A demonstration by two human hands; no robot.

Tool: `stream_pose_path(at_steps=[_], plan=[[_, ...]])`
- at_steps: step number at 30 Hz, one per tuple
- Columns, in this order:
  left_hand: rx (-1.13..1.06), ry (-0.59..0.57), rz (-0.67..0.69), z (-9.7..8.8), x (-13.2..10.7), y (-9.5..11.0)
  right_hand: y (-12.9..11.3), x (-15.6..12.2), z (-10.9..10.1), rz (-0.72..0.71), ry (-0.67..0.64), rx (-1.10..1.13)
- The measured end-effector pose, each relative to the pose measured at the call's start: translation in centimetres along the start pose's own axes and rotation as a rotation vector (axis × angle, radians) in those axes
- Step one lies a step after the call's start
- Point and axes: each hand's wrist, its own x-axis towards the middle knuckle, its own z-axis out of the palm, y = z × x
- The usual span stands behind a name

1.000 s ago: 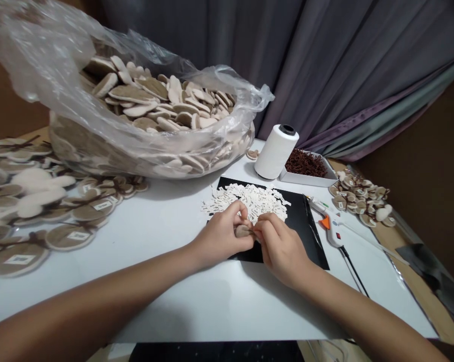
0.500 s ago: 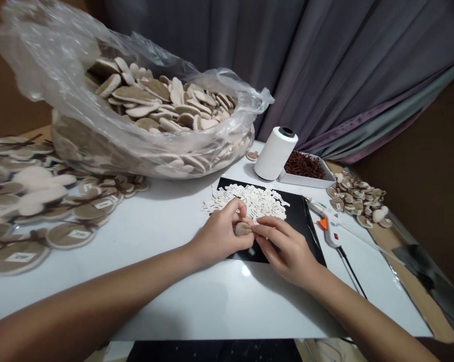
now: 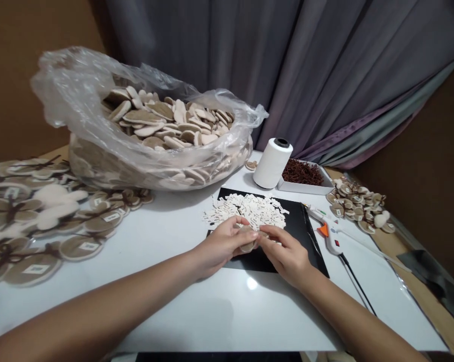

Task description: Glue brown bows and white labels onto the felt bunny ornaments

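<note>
My left hand (image 3: 224, 244) and my right hand (image 3: 285, 251) meet over a black mat (image 3: 283, 254) on the white table (image 3: 196, 301). Together they pinch a small tan oval disc (image 3: 247, 240) between their fingertips. Just beyond the hands, a heap of small white paper labels (image 3: 249, 208) lies on the mat. The fingers of both hands are closed on the disc, and they hide most of it.
A large clear plastic bag (image 3: 151, 130) full of tan discs stands behind. Labelled discs (image 3: 41, 221) cover the left side. A white thread spool (image 3: 272, 162), a tray of brown strands (image 3: 304, 175), a glue gun (image 3: 330, 234) and a small disc pile (image 3: 357, 206) sit to the right.
The view has tilted up, so everything sits lower in frame. My hands stay together on the disc; my right fingers have shifted over it.
</note>
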Motion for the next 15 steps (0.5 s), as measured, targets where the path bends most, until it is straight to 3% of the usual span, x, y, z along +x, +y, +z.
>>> stream_pose_path(at_steps=[5, 9, 12, 15], plan=[[0.116, -0.039, 0.202, -0.4, 0.0, -0.1, -0.3, -0.2, 0.6, -0.013, 0.065, 0.026], [0.224, -0.064, 0.29, -0.9, 0.2, 0.3, 0.2, 0.8, 0.3, 0.26, 0.036, 0.357], [0.27, -0.074, 0.325, -1.1, 0.1, 0.8, 1.5, 2.6, 0.1, 0.362, -0.173, 0.492], [0.294, -0.037, 0.355, -1.4, 0.2, 1.2, 3.1, 4.3, 0.2, 0.2, -0.352, 0.422]])
